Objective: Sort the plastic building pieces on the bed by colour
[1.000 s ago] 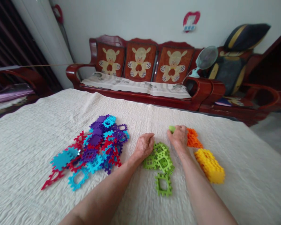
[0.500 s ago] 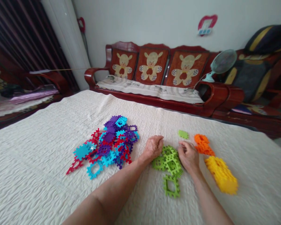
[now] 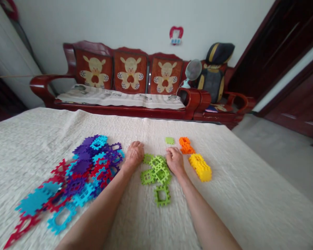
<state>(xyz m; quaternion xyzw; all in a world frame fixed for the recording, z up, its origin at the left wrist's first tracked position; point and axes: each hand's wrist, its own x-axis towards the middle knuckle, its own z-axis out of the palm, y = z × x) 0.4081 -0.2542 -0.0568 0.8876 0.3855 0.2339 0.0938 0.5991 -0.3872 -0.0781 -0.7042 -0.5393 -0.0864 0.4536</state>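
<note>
Green interlocking toy tiles [image 3: 161,175] lie in a loose heap between my hands, one framed tile apart at the near side. My left hand [image 3: 135,153] rests on the cloth left of the heap, back upward, fingers curled under. Whatever its palm may hold is hidden. At the heap's right edge is my right hand [image 3: 175,160], fingers bent inward; I cannot make out anything in them. A single solid green tile [image 3: 169,140] lies just beyond it. Left of my left hand spreads a mixed pile of purple tiles [image 3: 82,166], blue tiles [image 3: 36,198] and red tiles [image 3: 26,225].
Right of my right hand are orange tiles [image 3: 187,147] and a stacked row of yellow tiles [image 3: 200,168]. Everything lies on a cream quilted cloth [image 3: 237,194]. Behind it stand a wooden sofa [image 3: 130,110] with bear cushions and a small fan [image 3: 193,70].
The view has turned to the right, so everything sits further left. My left hand has drawn away from the green heap, uncovering a tile there. My right hand stays beside the heap.
</note>
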